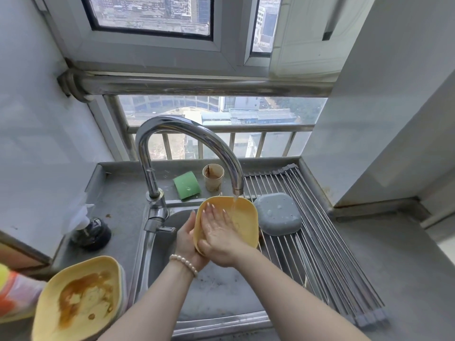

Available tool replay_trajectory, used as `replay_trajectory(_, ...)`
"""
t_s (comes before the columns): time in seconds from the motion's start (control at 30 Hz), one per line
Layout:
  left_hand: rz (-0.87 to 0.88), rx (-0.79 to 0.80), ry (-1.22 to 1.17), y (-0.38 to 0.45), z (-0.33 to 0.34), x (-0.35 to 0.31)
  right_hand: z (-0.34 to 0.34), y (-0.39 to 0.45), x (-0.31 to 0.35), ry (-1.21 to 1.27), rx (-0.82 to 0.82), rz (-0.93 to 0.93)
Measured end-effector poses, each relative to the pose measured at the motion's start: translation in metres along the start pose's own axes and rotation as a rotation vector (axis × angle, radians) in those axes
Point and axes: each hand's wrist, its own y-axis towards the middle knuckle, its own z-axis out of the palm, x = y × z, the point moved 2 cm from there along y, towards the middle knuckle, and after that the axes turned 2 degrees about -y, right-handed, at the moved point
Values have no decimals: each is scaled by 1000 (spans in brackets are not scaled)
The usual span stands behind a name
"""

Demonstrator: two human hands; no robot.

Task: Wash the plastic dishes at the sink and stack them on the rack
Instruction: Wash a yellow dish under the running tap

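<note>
Presently noted: yellow dish [242,219] held tilted over the sink [216,289], under the tap [187,134], water stream [235,205] landing on its inner face. Left hand [188,238] gripping the dish's left edge from behind, fingers curled round the rim; pearl bracelet [183,262] on that wrist. Right hand [219,230] laid flat inside the dish, fingers straight and spread, palm pressed on the wet surface, grasping nothing.

Grey dish [278,214] placed upside down on the roll-up rack [320,254], just right of the yellow dish, droplets on its base. Rack spread over the right part of the sink and onto the tabletop [398,271].

Stack of dirty dishes [81,299] at lower left on the tabletop, top one yellow with brown smears. Green sponge [187,184] and stained paper cup [213,177] behind the sink, near the tap's base and spout. Dark soap bottle [91,232] with white pump left of the tap. Window [209,129] with metal railing behind, buildings far below.
</note>
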Motion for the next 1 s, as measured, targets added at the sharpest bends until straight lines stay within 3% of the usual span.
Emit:
replay_trajectory(0.13,-82,-153,227,0,5,-6,7,-11,-5,111,34,-97)
replay_trajectory(0.3,130,-363,465,2,7,-26,14,-35,-8,260,-8,-190)
replay_trajectory(0.43,330,-429,589,-5,16,-24,13,-42,-17,185,-81,-130)
replay_trajectory(0.6,344,-488,684,-9,13,-14,7,-20,-21,239,-150,279)
replay_trajectory(0.73,341,-666,655,-4,0,-15,11,-19,-7,16,-150,159)
replay_trajectory(0.8,276,-735,657,2,-12,-17,13,-28,-13,-4,-287,-66)
replay_trajectory(0.87,179,-773,619,10,-27,-14,13,-41,-23,-69,-624,-272)
replay_trajectory(0.93,101,-777,628,30,-53,-7,9,-51,-38,-49,-887,-251)
replay_trajectory(1.0,69,-744,651,43,-63,0,-4,-56,-45,53,-957,-72)
